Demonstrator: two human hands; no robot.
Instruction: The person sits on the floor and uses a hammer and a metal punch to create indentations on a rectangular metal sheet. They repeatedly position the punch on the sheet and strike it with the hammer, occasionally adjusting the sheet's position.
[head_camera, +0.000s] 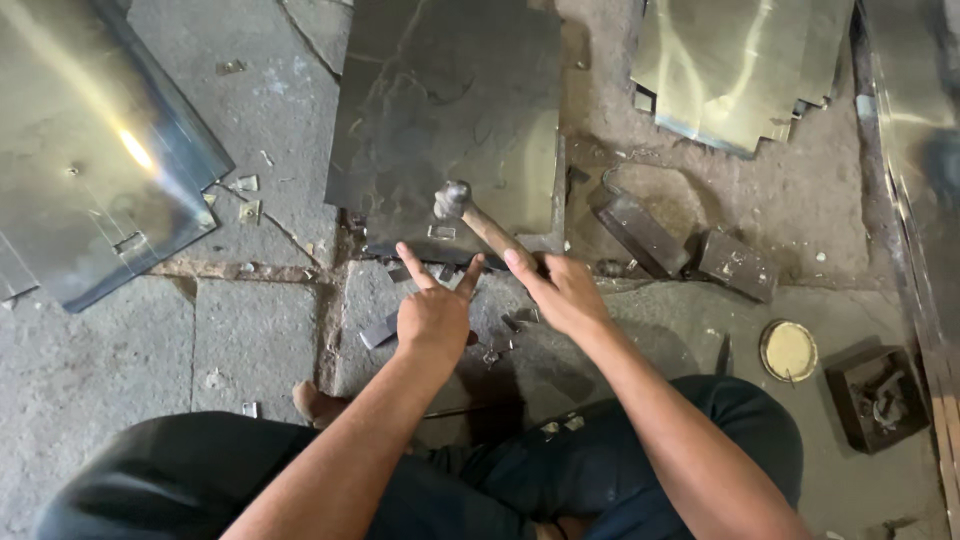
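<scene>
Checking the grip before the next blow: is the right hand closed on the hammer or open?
Partly closed: the right hand wraps the hammer handle, though its index finger lies straight along it.

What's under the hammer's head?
The hammer head sits over a dark metal sheet, beside a small square cutout. The spot right beneath is hidden. The right hand holds the handle.

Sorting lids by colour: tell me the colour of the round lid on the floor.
Pale yellow with a darker rim: the round lid, head view.
</scene>
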